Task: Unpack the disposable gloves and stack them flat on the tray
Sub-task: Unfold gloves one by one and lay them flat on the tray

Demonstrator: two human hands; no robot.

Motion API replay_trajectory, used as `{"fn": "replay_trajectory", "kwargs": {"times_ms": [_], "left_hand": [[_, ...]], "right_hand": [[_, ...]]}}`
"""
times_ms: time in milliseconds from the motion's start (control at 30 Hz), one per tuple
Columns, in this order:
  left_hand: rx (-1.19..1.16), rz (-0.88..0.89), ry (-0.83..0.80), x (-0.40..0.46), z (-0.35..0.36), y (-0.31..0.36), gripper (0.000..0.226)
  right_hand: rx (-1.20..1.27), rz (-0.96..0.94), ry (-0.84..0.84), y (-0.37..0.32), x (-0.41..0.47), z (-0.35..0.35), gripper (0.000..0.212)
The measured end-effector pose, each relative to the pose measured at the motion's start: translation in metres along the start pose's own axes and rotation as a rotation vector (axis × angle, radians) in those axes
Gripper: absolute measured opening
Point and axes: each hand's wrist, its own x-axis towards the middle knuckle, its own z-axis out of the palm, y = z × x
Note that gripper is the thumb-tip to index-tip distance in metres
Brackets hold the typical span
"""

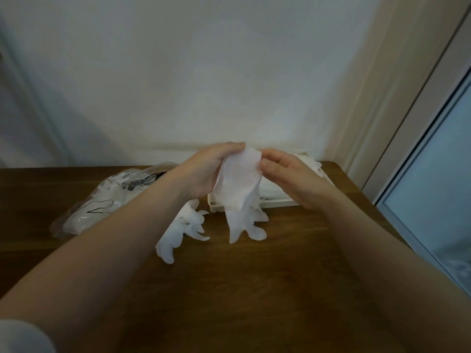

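A pale wall [204,72] fills the upper half of the view, with a window frame [420,149] running down the right side. Below it lies the dark brown wooden table [254,289]. At its far left sits a crumpled clear plastic bag with black print [102,202], white material showing inside. At the far right, against the wall, stands the shallow white rectangular tray [216,206], largely hidden behind the hands. Both bare forearms reach in from the near edge. The left hand [206,171] pinches the cuff edge of a thin white disposable glove [242,192] between thumb and curled fingers; the right hand [288,174] pinches the opposite cuff edge, its other fingers loosely extended. The two hands are near each other, with the cuff stretched between them. The glove hangs fingers-down over the tray's near rim, above the table. A small heap of loose white gloves [183,230] lies on the table just left of the tray, partly under the left wrist.
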Motion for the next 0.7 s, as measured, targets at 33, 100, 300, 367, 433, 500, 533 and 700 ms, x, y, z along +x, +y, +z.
{"fn": "replay_trajectory", "kwargs": {"times_ms": [33, 100, 300, 367, 433, 500, 533, 700], "left_hand": [[0.021, 0.009, -0.008, 0.002, 0.001, 0.001, 0.028], [0.031, 0.043, 0.0, 0.007, 0.002, 0.002, 0.016], [0.141, 0.137, 0.084, 0.025, 0.006, -0.004, 0.02], [0.156, 0.149, 0.095, 0.03, 0.01, -0.005, 0.02], [0.153, 0.157, 0.113, 0.038, 0.015, -0.004, 0.021], [0.192, 0.172, 0.163, 0.046, 0.019, -0.004, 0.022], [0.231, 0.175, 0.198, 0.052, 0.021, -0.004, 0.023], [0.355, 0.222, 0.258, 0.07, 0.025, -0.009, 0.027]], "right_hand": [[0.015, 0.002, -0.034, 0.0, 0.001, -0.001, 0.024], [0.03, 0.032, -0.06, 0.004, 0.001, -0.006, 0.02], [0.314, 0.059, -0.237, 0.021, 0.002, -0.031, 0.017], [0.468, 0.081, -0.276, 0.024, 0.004, -0.037, 0.026], [0.507, 0.128, -0.285, 0.024, 0.006, -0.045, 0.038], [0.401, 0.223, -0.302, 0.026, 0.009, -0.054, 0.066], [0.34, 0.268, -0.315, 0.028, 0.009, -0.061, 0.076], [0.493, 0.294, -0.157, 0.035, 0.004, -0.081, 0.04]]}}
